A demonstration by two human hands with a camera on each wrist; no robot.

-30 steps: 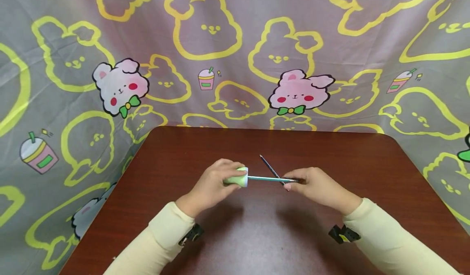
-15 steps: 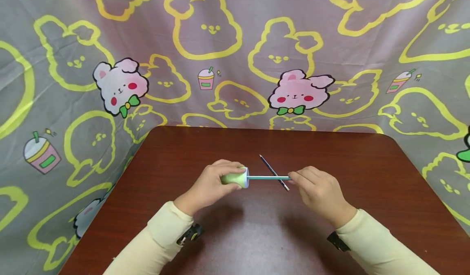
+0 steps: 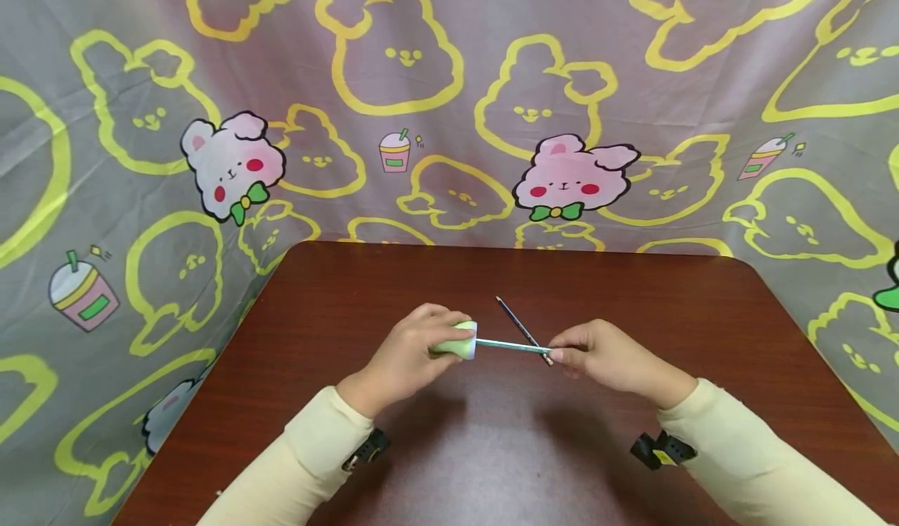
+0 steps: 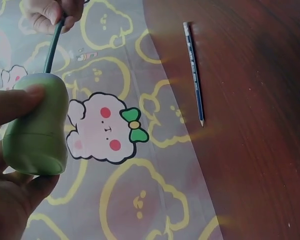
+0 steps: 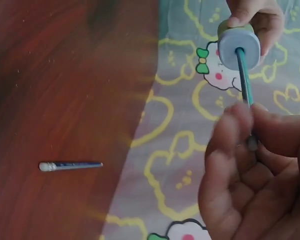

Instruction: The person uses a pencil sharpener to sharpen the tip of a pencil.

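My left hand grips a green pencil sharpener, its fingers and thumb wrapped round the rounded body. The sharpener's pale end faces right, with a teal pencil stuck into its hole. Near the pencil's other end, my right hand pinches it between thumb and fingers. Both hands hold these things above the brown table. The pencil's tip is hidden inside the sharpener.
A dark blue pencil lies on the table behind the teal one, its sharpened point away from me. A cartoon-printed curtain hangs round the table's far and left edges.
My right hand turned over the pencil's end at half a second ago and has since turned back, still by that end. The left hand and sharpener have barely shifted.
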